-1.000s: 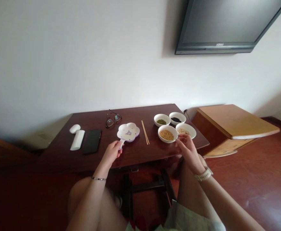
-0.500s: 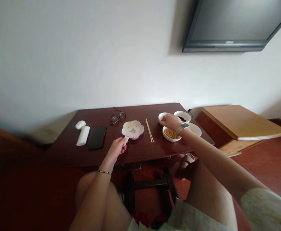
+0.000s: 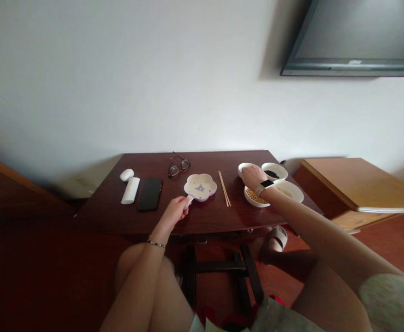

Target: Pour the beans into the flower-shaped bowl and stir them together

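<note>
A white flower-shaped dish (image 3: 201, 186) with a short handle lies on the dark wooden table (image 3: 202, 214). My left hand (image 3: 176, 210) is closed on that handle at the table's front. My right hand (image 3: 252, 175), with a watch on the wrist, reaches over the far-left white bowl (image 3: 243, 167) and covers what is in it; its fingers curl down, and I cannot make out anything in them. Beside it stand a bowl of dark grains (image 3: 274, 171), a bowl of yellow beans (image 3: 255, 197) and a bowl of pale grains (image 3: 290, 190). A pair of chopsticks (image 3: 224, 194) lies between dish and bowls.
Glasses (image 3: 178, 166), a black phone (image 3: 150, 194), a white cylinder (image 3: 130, 190) and a small white oval object (image 3: 126, 174) sit on the table's left half. A light wooden cabinet (image 3: 357, 186) stands to the right. A television (image 3: 357, 39) hangs on the wall. My knees are under the table.
My right hand moved from the front rim of the bean bowl to the far-left bowl and stays over it. My left hand kept its grip on the dish handle. The view shifted left.
</note>
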Available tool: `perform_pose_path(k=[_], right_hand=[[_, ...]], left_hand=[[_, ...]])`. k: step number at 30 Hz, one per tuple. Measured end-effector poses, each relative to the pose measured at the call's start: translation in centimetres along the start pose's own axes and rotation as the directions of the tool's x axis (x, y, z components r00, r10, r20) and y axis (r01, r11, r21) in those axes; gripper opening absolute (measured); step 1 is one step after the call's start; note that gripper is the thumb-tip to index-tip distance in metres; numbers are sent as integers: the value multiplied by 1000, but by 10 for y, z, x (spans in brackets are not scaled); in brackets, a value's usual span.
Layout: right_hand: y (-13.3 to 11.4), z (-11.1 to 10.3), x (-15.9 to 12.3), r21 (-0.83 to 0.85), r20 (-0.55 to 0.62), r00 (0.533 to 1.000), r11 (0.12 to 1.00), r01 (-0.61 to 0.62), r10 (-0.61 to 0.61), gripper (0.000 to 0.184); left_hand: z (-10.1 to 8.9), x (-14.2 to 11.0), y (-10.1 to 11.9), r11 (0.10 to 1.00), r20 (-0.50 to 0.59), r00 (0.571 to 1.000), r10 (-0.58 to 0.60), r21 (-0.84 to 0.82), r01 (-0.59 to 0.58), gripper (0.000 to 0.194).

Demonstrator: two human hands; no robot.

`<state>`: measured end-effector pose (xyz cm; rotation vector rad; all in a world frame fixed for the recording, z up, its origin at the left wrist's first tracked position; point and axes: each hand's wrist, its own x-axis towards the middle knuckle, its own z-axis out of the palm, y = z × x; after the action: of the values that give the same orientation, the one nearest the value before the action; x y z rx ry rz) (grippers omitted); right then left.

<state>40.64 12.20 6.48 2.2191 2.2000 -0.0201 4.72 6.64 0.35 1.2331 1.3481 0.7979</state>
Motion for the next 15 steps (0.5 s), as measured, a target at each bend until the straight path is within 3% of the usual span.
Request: perform_pose_path(k=[3, 7, 15], right_hand=[[-3, -7, -8, -5, -56, 998, 999, -37, 37, 32], [-13, -25, -24, 18, -129, 992, 1000, -9, 11, 35], [-57, -60, -66, 116, -257, 948, 968, 224, -189, 26]], left_hand=[[1, 0, 0, 1000, 2, 1000, 0, 3, 0, 33], [1, 0, 2, 1000, 8, 1000, -4, 0, 4, 34], [-3, 0, 2, 1000, 55, 998, 16, -18, -15, 37]])
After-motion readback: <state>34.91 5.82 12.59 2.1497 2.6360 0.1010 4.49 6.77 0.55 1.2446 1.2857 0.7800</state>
